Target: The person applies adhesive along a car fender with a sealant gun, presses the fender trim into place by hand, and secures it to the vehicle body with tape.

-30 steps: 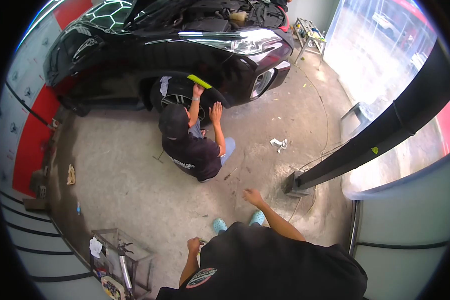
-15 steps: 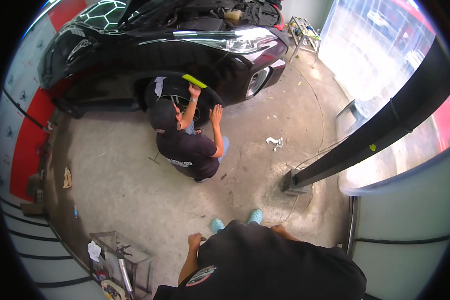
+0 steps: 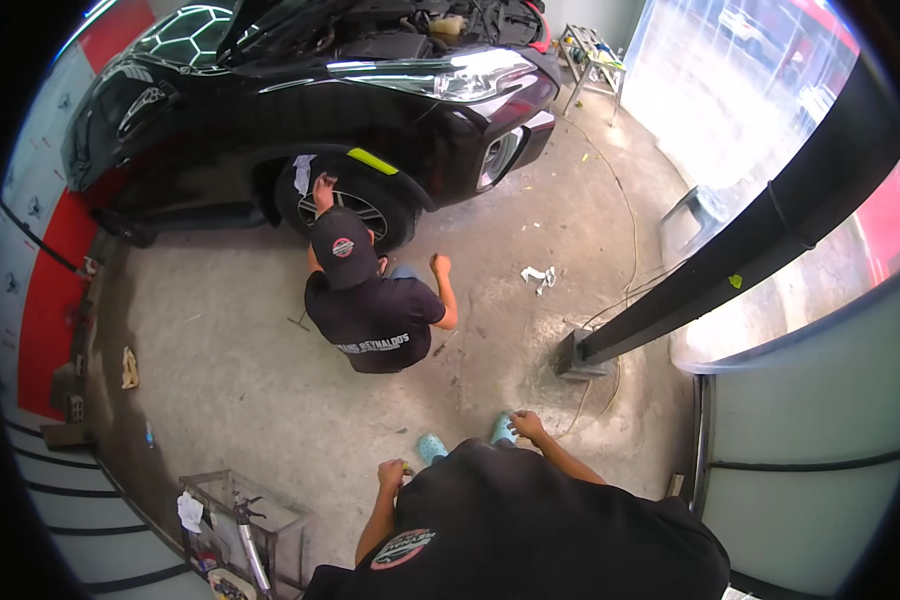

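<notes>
My left hand [image 3: 392,474] is at the front of my black shirt, its fingers closed round something small with a yellow-green bit showing. Most of that thing is hidden by the fingers. My right hand [image 3: 526,425] is out in front of me above a light-blue clog [image 3: 505,427], fingers loosely bent and apart, with nothing visible in them. Farther off, a co-worker in a black cap [image 3: 347,248] crouches beside the front wheel [image 3: 370,205] of a dark car [image 3: 240,130]. One hand of the co-worker [image 3: 323,190] is raised at the tyre. Yellow-green tape [image 3: 372,161] lies along the wheel arch.
A slanted black post [image 3: 710,255] stands at right, a cable [image 3: 630,200] on the floor past it. White scraps [image 3: 539,278] lie on the concrete. At lower left is a metal-framed cart [image 3: 295,515] holding a grease-gun-like tool [image 3: 253,550]. Clear plastic sheeting [image 3: 710,110] hangs at back right.
My right hand has come forward from beside my body into fuller view. The co-worker's raised hand has left the tape for the tyre's upper left, and their other hand has lowered from the wheel.
</notes>
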Action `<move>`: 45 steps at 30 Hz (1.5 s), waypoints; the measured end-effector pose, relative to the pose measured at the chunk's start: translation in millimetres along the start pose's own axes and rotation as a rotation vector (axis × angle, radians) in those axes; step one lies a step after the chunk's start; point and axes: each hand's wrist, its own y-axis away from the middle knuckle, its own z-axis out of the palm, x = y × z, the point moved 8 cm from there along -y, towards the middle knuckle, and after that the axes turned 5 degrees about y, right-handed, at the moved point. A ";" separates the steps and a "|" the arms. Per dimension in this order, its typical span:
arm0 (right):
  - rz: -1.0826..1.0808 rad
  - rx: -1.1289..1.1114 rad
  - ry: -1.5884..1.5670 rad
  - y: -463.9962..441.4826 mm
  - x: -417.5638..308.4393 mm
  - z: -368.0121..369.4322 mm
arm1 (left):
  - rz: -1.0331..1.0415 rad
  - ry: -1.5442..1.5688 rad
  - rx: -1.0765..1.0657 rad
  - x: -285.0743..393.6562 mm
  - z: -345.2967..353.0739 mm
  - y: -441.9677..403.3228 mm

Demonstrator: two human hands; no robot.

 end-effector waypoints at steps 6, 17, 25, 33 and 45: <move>0.080 -0.028 0.053 6.1 25.7 -14.7 | 0.056 -0.124 0.027 -32.8 5.1 -17.5; 0.076 0.043 0.264 24.2 47.6 -23.2 | 0.023 -0.117 0.039 -42.8 5.4 -14.0; 0.024 0.004 0.245 -4.2 43.9 -6.4 | 0.046 -0.080 -0.037 -29.8 21.0 -10.3; 0.064 0.011 0.308 -11.4 53.7 -5.8 | 0.436 -0.476 -0.115 -24.7 24.3 -11.6; 0.032 0.088 0.060 -25.6 84.9 -2.9 | 0.048 -0.190 -0.022 7.8 16.4 10.0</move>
